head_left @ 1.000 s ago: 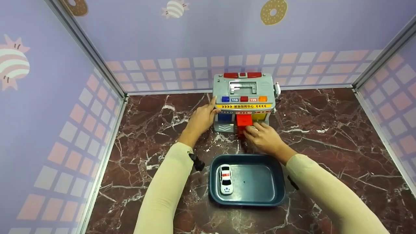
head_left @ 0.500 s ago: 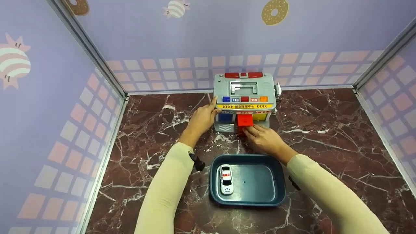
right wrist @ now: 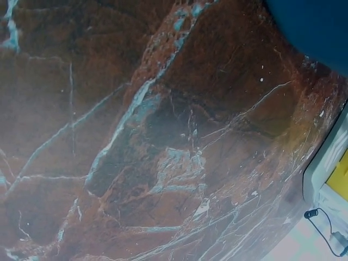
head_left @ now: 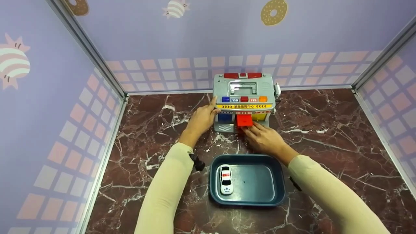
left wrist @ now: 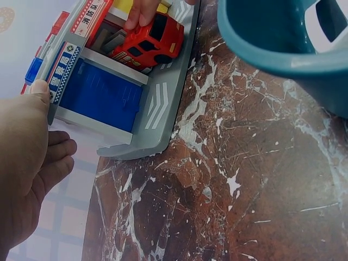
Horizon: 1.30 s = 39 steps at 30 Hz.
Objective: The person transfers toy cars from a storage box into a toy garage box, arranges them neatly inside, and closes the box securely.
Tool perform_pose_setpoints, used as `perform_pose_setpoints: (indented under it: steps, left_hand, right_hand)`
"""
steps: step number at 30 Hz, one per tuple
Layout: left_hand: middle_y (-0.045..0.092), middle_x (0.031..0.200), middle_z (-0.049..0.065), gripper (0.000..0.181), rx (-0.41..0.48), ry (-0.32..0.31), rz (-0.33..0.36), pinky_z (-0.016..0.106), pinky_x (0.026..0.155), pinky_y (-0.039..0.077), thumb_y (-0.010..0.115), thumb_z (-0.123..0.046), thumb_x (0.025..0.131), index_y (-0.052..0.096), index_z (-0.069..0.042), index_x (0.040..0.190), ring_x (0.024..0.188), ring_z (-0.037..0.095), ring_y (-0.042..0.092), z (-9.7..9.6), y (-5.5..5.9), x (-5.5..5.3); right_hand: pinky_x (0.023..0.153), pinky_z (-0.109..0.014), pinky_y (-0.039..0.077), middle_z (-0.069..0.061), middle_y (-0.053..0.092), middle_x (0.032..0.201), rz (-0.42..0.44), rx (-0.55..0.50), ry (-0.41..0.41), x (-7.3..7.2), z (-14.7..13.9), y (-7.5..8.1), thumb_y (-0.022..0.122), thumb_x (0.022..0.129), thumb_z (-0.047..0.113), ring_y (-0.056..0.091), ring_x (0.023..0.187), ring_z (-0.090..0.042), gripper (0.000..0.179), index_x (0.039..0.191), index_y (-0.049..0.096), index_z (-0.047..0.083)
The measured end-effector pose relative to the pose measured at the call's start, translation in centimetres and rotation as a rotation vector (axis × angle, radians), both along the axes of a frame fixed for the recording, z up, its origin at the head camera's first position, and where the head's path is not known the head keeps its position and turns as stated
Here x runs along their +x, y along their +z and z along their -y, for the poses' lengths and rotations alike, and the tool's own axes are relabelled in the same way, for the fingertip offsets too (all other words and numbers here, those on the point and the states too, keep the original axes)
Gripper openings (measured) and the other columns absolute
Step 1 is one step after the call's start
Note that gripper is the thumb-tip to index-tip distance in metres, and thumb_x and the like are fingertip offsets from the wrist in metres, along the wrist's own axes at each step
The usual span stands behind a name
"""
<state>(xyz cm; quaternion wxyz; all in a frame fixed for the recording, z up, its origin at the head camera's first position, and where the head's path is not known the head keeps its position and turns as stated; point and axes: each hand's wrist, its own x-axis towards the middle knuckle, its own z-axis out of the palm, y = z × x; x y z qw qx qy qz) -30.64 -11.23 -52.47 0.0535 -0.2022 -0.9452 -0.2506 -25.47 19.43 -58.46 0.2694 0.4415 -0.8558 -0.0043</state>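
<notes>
A grey toy garage with blue and yellow doors stands against the back wall. My left hand holds its front left roof corner, the thumb on the front edge. Half inside its middle bay is a red toy car, its outer end sticking out over the grey ramp. My right hand pinches that end of the car, with fingertips visible on it in the left wrist view. Nearer me, a white toy police car lies in a dark teal tray. The right wrist view does not show the hand.
Dark red marbled tabletop surrounds the garage and tray. Purple panels with a checkered band close off the back wall and both sides. At the garage's right side is a white toy phone with a dark cord.
My right hand has pushed the red car farther into the middle bay, so less of it sticks out. The left hand and the tray with the police car stay put.
</notes>
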Motion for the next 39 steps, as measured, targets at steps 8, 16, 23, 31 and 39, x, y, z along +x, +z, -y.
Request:
perform_pose_setpoints:
  steps: [8,16,23,31,39]
  left_hand:
    - [0.078,0.121,0.023,0.069,-0.01,0.013,0.014,0.059,0.107,0.059,0.049,-0.045,0.115,0.036,-0.011,0.174,0.117,0.047,0.075,0.0,-0.1,0.0]
    - [0.079,0.122,0.021,0.068,-0.022,0.01,0.013,0.059,0.108,0.059,0.049,-0.045,0.115,0.036,-0.011,0.174,0.12,0.047,0.075,-0.1,0.0,0.1]
    - [0.078,0.125,0.022,0.068,-0.008,0.022,0.021,0.06,0.109,0.058,0.05,-0.046,0.115,0.037,-0.014,0.174,0.121,0.047,0.074,-0.1,0.1,0.1]
    - [0.079,0.116,0.021,0.067,-0.004,0.005,-0.008,0.06,0.104,0.06,0.051,-0.043,0.115,0.038,-0.011,0.173,0.112,0.046,0.077,0.0,0.0,0.0]
    - [0.077,0.117,0.023,0.068,-0.009,0.013,0.014,0.061,0.104,0.06,0.05,-0.044,0.115,0.036,-0.013,0.174,0.114,0.048,0.075,0.0,0.1,0.2]
  right_hand:
    - [0.094,-0.054,0.068,-0.018,0.075,0.131,0.058,0.018,-0.067,0.2,0.1,0.2,0.079,0.1,0.025,0.073,0.118,-0.043,0.051,0.148,0.069,0.007]
    - [0.081,-0.056,0.064,-0.017,0.074,0.124,0.109,0.065,-0.128,0.1,0.3,0.6,0.068,0.103,0.021,0.067,0.107,-0.041,0.046,0.147,0.066,0.008]
    - [0.084,-0.057,0.063,-0.017,0.073,0.125,0.178,0.098,-0.168,-0.1,0.5,1.2,0.067,0.107,0.022,0.065,0.107,-0.041,0.032,0.135,0.067,0.008]
    - [0.088,-0.06,0.063,-0.017,0.072,0.127,0.24,0.13,-0.204,-0.5,0.8,1.9,0.066,0.107,0.022,0.066,0.106,-0.042,0.024,0.125,0.068,0.006]
    - [0.083,-0.058,0.064,-0.017,0.07,0.133,0.325,0.16,-0.286,-1.1,1.3,2.3,0.066,0.1,0.017,0.069,0.104,-0.043,0.025,0.12,0.072,0.004]
